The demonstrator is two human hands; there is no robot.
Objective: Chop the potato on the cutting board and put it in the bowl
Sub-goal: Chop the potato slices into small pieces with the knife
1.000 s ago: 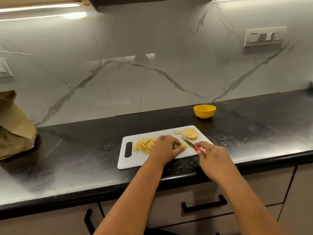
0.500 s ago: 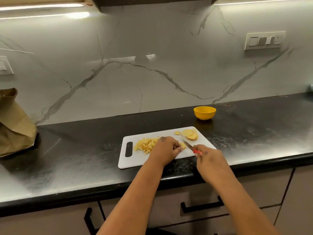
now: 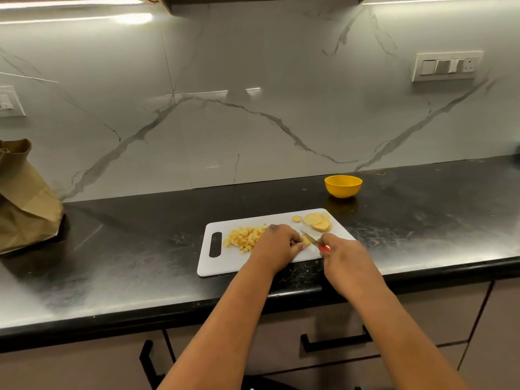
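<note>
1. Pressing down with curled fingers (image 3: 295, 241), the left hand (image 3: 277, 246) pins a small pale-yellow potato piece (image 3: 306, 241) to the white plastic cutting board (image 3: 225, 263).
2. The right hand (image 3: 342, 253) grips the red handle of a small steel-bladed knife (image 3: 309, 237), blade angled toward that piece.
3. A heap of diced yellow potato cubes (image 3: 244, 240) lies left of the left hand, near the board's handle slot.
4. Round potato slices (image 3: 318, 221) rest at the board's far right corner.
5. The round yellow plastic bowl (image 3: 343, 186) stands beyond the board on the black stone surface (image 3: 126, 249); no potato shows inside it.
6. A crumpled brown paper bag (image 3: 25, 198) sits far left.
</note>
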